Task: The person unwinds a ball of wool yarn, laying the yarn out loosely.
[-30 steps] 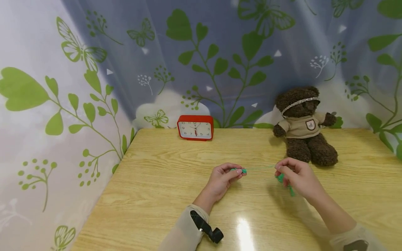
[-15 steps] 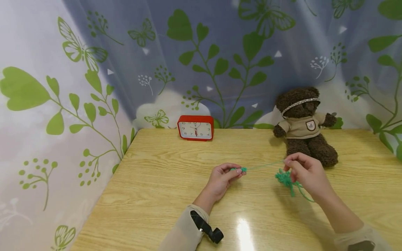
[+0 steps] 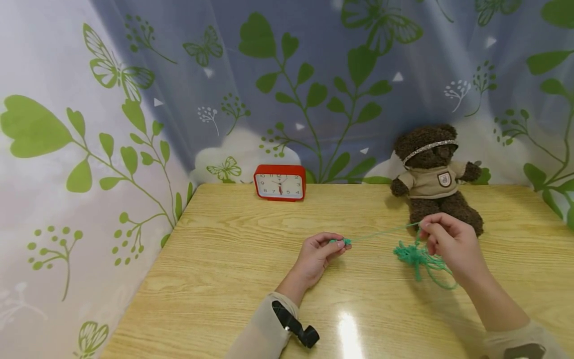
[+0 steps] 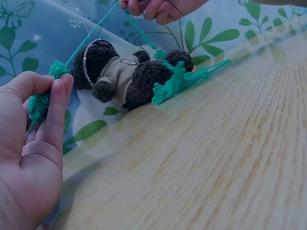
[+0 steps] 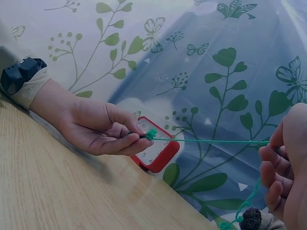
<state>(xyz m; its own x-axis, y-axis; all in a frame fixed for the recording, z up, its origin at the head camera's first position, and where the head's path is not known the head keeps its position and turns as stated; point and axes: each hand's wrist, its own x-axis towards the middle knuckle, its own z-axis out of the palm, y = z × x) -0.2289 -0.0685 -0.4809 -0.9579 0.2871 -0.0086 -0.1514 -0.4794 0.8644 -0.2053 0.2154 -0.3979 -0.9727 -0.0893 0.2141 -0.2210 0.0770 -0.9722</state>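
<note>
My left hand (image 3: 316, 259) pinches a small wound bundle of green yarn (image 4: 38, 106) between thumb and fingers. From that bundle a taut strand (image 5: 211, 141) runs up and right to my right hand (image 3: 457, 249), whose thumb and forefinger pinch it. Past the right fingertips the yarn drops down to a loose green tangle (image 3: 411, 253) with several loops. In the left wrist view this tangle lies on the wooden table (image 4: 206, 158), below the right hand. Part of the bundle is hidden behind the left fingers.
A brown teddy bear (image 3: 432, 179) in a beige top sits at the back right, just behind the right hand. Toward the back, left of the bear, stands a red clock (image 3: 280, 183). A leaf-patterned curtain (image 3: 314, 99) hangs behind the table.
My right hand has moved right and farther up in the head view, lengthening the strand between the hands. More of the tangle and its loops shows. The left hand stays nearly still.
</note>
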